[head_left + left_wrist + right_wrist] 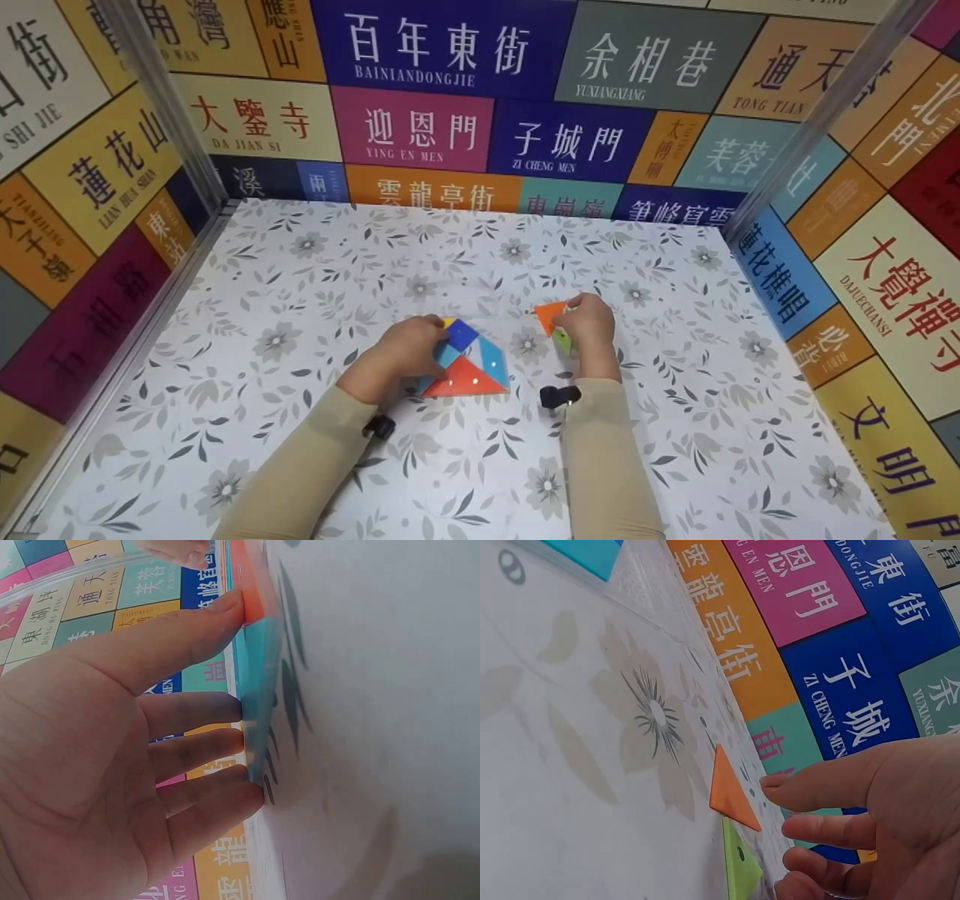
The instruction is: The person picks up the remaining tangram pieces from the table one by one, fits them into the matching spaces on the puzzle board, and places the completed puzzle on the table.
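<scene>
A clear tangram tray (pixel 262 690) lies on the table with several coloured pieces: a red triangle (pixel 466 379), a dark blue square (pixel 461 334), light blue pieces (pixel 492 360) and a bit of yellow (pixel 448 322). My left hand (pixel 401 349) rests thumb and fingertips along the tray's left edge, fingers fairly straight. Beside the tray, on the right, lie an orange triangle (pixel 732 793) and a green piece (pixel 739 864), close together. My right hand (pixel 589 326) hovers next to them; the right wrist view shows its thumb extended, other fingers loosely bent, holding nothing.
The table cover (pixel 277 450) is white with grey flowers and leaves. Upright panels (pixel 416 124) printed with coloured name signs stand at the back and both sides. Black wrist straps or mounts (pixel 559 396) sit at both cuffs.
</scene>
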The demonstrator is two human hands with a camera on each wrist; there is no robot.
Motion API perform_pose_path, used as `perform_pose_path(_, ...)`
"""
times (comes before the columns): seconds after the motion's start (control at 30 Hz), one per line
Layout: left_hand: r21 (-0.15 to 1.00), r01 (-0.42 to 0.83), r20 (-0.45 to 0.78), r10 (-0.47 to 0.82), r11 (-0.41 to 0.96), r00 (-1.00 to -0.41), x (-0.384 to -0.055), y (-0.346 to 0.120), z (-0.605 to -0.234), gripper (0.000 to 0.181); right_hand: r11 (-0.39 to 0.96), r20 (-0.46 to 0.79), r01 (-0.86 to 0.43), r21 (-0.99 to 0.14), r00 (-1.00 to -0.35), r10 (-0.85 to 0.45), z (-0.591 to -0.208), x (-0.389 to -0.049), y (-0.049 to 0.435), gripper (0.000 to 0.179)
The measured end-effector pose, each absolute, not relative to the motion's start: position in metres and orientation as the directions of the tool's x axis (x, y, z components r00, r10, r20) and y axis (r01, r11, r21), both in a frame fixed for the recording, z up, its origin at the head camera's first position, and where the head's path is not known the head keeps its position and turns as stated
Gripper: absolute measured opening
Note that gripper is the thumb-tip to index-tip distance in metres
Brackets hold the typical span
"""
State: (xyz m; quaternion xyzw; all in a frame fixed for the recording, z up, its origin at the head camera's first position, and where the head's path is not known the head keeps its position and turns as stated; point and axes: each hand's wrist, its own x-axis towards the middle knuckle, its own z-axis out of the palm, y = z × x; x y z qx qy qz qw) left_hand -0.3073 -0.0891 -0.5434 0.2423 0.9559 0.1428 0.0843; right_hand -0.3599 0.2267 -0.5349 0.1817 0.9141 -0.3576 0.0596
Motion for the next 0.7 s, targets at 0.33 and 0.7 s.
perform_pose_path(0.33,0.322,0.426,-0.107,0.48,0.845,-0.871,-0.3067,-0.0887,-0.5419,0.069,0.68,-0.313,0.416,-0.604,-0.908,0.277,-0.5337,-0.358,0.2309,0.048)
perform_pose_path(0.7,0.322,0.435,-0.092,0.485,0.841,-0.87,-0.3074,-0.0891,-0.543,0.069,0.675,-0.373,0.458,-0.578,-0.885,0.28,-0.5331,-0.3567,0.2344,0.051)
